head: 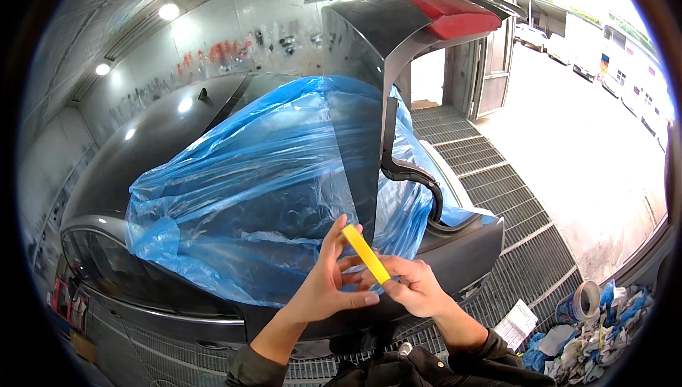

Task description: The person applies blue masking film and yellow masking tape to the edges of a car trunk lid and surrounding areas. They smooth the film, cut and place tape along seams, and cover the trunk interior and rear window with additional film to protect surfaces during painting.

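Observation:
My right hand (418,288) pinches the lower end of a roll of yellow masking tape (366,255), seen nearly edge-on, between thumb and fingers. At the roll's upper end are the raised fingertips of my left hand (327,283). Its thumb stands apart below, and whether those fingers grip the tape is hidden. Beyond both hands, blue translucent plastic film (250,184) drapes over the rear opening of a dark grey car (144,115). The raised tailgate (362,35), with a red tail light (461,17), rises above the film.
Metal floor grating (538,238) surrounds the car. At the lower right, crumpled paper and plastic waste (597,341) lies beside a tub (578,302) and a printed sheet (517,324). An open door (493,41) leads outside. Red equipment (63,302) stands at the far left.

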Demonstrator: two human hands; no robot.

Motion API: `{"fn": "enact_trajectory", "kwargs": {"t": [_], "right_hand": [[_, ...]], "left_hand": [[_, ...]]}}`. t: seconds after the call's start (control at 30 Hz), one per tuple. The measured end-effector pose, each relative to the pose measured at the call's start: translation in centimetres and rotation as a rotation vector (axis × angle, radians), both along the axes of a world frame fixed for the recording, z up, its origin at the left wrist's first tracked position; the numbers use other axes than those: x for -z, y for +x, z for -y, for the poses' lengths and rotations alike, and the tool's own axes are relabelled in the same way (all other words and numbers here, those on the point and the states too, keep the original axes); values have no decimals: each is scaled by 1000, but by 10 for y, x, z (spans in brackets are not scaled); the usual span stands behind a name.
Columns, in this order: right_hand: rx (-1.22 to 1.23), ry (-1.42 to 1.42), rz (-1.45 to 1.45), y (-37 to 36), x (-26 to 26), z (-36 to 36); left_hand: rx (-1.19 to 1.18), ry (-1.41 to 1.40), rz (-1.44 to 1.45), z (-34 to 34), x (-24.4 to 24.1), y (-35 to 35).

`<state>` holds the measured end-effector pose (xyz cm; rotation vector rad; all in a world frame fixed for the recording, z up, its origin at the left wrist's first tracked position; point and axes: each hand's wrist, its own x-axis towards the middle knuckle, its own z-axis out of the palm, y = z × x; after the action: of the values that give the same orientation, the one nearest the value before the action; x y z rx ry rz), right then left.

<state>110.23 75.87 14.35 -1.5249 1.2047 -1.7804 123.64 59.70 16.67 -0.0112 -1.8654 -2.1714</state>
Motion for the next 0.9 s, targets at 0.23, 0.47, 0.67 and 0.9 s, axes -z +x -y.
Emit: {"fn": "enact_trajectory", "kwargs": {"t": [0.23,0.47,0.67,0.9], "right_hand": [[84,-33,-15,7,2,-14],[227,-26,-82,13,7,-25],[315,-47,-246,14,11,-32],[160,6,20,10,14,-40]], "left_hand": [[-102,-372,-139,-5,2,-13],[23,-229,-141,-18,5,-11],[82,-152,4,-23,-7,-16],[-79,-604,-320,-19,14,-27]]}}
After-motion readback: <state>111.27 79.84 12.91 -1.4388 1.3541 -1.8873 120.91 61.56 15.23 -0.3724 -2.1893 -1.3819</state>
